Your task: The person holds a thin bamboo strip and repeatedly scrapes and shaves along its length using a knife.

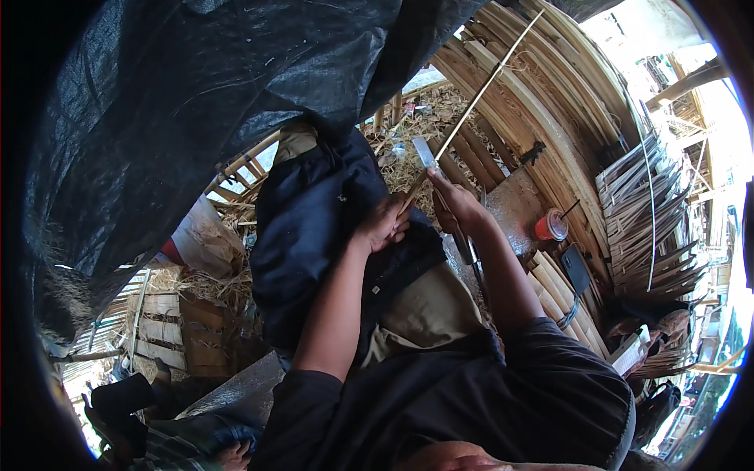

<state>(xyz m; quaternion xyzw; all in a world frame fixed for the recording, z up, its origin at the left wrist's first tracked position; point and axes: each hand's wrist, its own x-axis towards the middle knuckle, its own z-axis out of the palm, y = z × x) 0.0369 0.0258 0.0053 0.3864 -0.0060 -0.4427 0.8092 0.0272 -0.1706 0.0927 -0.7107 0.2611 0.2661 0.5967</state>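
Note:
A long, thin bamboo strip (488,84) slants up and to the right across my lap. My left hand (383,224) is closed round its near end. My right hand (462,207) grips a knife (425,153), its broad pale blade pointing up and touching or nearly touching the strip; the exact contact is too small to tell. The knife's long handle runs back under my right forearm. A dark blue cloth (302,235) covers my legs, with tan fabric (428,306) showing below it.
Long wooden slats (550,102) are stacked at the right, beside a bundle of thin strips (644,204). A red lidded cup (551,225) with a straw and a phone (575,268) rest near my right arm. Black sheeting (196,102) hangs at left; shavings (424,118) litter the floor. Another person's hand (234,455) shows lower left.

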